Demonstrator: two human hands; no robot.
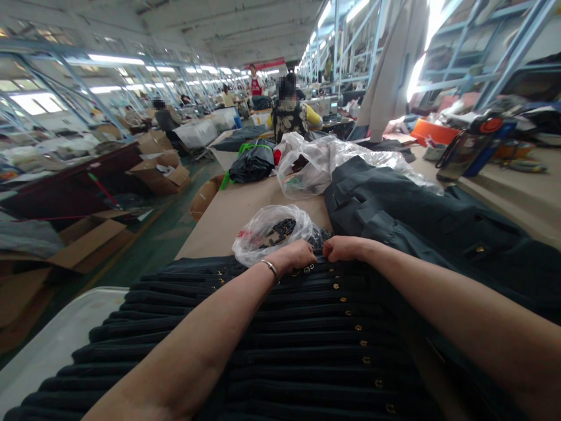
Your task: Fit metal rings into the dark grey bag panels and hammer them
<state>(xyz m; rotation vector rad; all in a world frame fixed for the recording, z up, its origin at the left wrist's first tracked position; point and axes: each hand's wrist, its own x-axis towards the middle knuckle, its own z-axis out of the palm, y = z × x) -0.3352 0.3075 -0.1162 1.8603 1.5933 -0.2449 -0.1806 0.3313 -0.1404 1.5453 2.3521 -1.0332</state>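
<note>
As your left hand (301, 255) and right hand (338, 248) seemingly pinch dark cloth (321, 264) mid-frame, gold fasteners (360, 343) already dot stacked garments (289, 342) lower centre; black pieces (284, 227) remain bagged.

The folded cloth (280, 351) is almost black, and the little metal bits (358, 328) on it are shiny gold. The bracelet (270, 269) is silver. The small bag (252, 228) is see-through with red print, and the bits inside (287, 227) are black. The big cloth (372, 193) is dark grey-green. The table (236, 219) is tan. The tub (433, 132) is bright orange. The floor (169, 234) is green. One person's top (289, 120) is black with pale flowers, with yellow sleeves (312, 116).
</note>
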